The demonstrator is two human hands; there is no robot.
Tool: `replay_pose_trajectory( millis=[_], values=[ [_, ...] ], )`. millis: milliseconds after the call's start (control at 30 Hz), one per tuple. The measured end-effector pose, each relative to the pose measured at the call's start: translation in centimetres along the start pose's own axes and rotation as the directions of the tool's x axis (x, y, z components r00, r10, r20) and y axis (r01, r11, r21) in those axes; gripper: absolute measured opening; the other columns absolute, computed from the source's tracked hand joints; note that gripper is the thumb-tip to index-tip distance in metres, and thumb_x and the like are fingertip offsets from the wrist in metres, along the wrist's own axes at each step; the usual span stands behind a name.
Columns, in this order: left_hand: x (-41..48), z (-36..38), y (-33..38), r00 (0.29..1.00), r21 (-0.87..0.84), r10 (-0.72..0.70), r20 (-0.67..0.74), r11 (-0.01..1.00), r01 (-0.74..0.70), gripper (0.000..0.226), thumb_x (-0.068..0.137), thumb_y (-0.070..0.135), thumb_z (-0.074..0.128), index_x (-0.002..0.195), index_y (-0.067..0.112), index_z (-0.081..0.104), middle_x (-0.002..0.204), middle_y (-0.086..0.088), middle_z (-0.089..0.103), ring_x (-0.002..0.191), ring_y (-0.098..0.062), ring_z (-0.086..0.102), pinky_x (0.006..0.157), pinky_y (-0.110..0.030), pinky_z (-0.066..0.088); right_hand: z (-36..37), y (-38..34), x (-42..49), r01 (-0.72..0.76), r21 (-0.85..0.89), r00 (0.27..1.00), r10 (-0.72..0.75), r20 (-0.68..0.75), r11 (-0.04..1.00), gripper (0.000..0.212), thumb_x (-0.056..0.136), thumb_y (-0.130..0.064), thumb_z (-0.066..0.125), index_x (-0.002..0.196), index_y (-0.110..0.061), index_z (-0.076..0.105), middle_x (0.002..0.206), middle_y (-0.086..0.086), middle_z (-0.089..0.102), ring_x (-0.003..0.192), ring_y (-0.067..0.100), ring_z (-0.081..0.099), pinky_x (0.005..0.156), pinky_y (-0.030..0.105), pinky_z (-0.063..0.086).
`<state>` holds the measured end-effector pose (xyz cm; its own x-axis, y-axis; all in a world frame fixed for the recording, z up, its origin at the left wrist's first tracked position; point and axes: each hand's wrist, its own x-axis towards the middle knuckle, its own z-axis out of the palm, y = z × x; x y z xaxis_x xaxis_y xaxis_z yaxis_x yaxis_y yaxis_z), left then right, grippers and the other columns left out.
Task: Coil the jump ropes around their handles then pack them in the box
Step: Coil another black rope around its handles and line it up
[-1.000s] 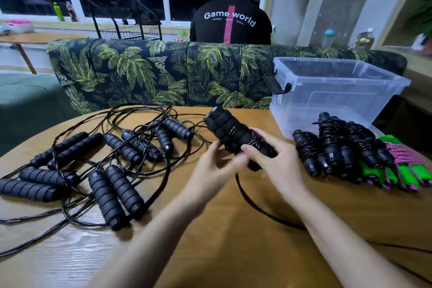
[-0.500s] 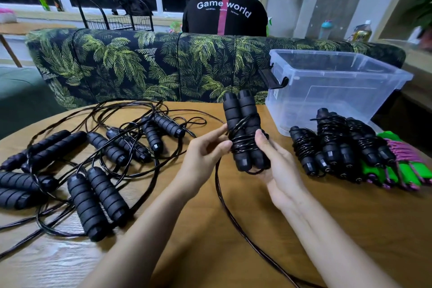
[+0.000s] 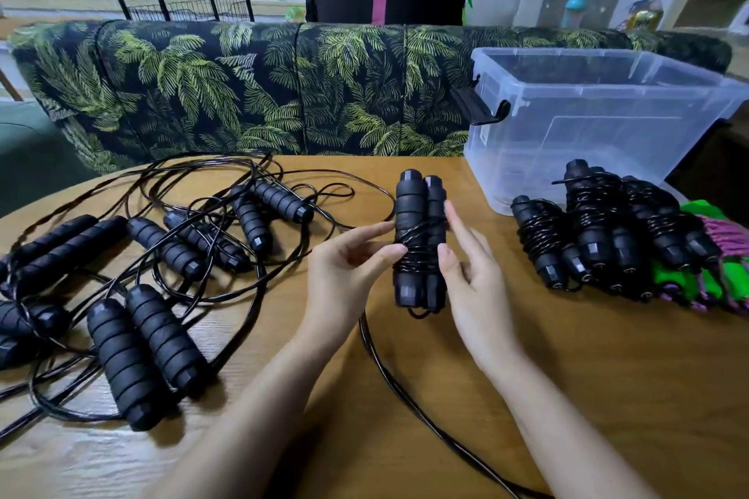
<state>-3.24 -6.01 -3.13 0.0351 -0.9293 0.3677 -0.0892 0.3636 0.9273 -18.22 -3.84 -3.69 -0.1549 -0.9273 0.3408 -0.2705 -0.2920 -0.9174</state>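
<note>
Found two black foam jump-rope handles pressed side by side and raised above the round wooden tabletop, near its middle. Held with the long axis close to upright in view, upper ends pointing away toward the leaf-print sofa, lower ends pointing back toward the person. Wound about the middle and lower half with turns of thin black cord; remainder of that cord seen dropping from the lower ends and running across the tabletop to the near edge.

Located directly between the hands. Gripped on the left flank by the left hand, thumb pressed on the front of the coil, forefinger laid against the side. Touched on the right flank by the right hand: thumb tip resting on the coil, forefinger straight and pointing up just beside the right handle, remaining fingers loosely bent with nothing seen in them.

Noted to the right a row of black coiled rope bundles lying close together, with green and pink coiled ropes at its far end. Noted behind that row a clear plastic storage box with a black latch. Noted to the left a tangle of loose black jump ropes lying uncoiled on the tabletop.
</note>
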Motion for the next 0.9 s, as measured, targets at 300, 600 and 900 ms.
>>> replay_pose_trajectory(
  millis=[300,600,900],
  values=[
    [-0.7,-0.7,-0.7,0.97,0.157,0.224,0.092,0.959,-0.236,0.049,0.074,0.026,0.081,0.119,0.011,0.068,0.092,0.007,0.074,0.086,-0.002,0.07,0.085,-0.019,0.053,0.7,0.4,-1.1,0.099,-0.187,0.977,-0.06,0.204,0.977,0.098,0.081,-0.006,0.074,0.154,-0.036,0.015,0.156,-0.006,0.029,0.138,0.006,0.036,0.101,0.009,0.034],
    [-0.7,-0.3,-0.6,0.98,0.054,0.143,0.14,0.987,-0.152,0.046,0.083,0.023,0.069,0.128,0.023,0.059,0.108,0.01,0.07,0.099,-0.003,0.067,0.091,-0.019,0.05,0.4,0.1,-0.8,-0.011,-0.003,0.987,0.011,0.159,1.0,0.084,0.09,-0.005,0.067,0.152,-0.035,0.019,0.147,-0.007,0.045,0.126,-0.005,0.046,0.093,0.004,0.036],
    [-0.7,0.4,0.2,0.95,-0.297,-0.193,0.244,0.918,0.263,0.049,0.097,0.012,0.052,0.145,0.013,0.042,0.129,0.0,0.064,0.123,-0.014,0.059,0.104,-0.032,0.047,0.7,-0.8,-0.8,-0.042,0.14,0.974,0.009,0.228,0.989,0.073,0.086,-0.025,0.065,0.148,-0.036,0.027,0.154,-0.015,0.026,0.138,-0.002,0.035,0.117,0.032,0.033]
  ],
)
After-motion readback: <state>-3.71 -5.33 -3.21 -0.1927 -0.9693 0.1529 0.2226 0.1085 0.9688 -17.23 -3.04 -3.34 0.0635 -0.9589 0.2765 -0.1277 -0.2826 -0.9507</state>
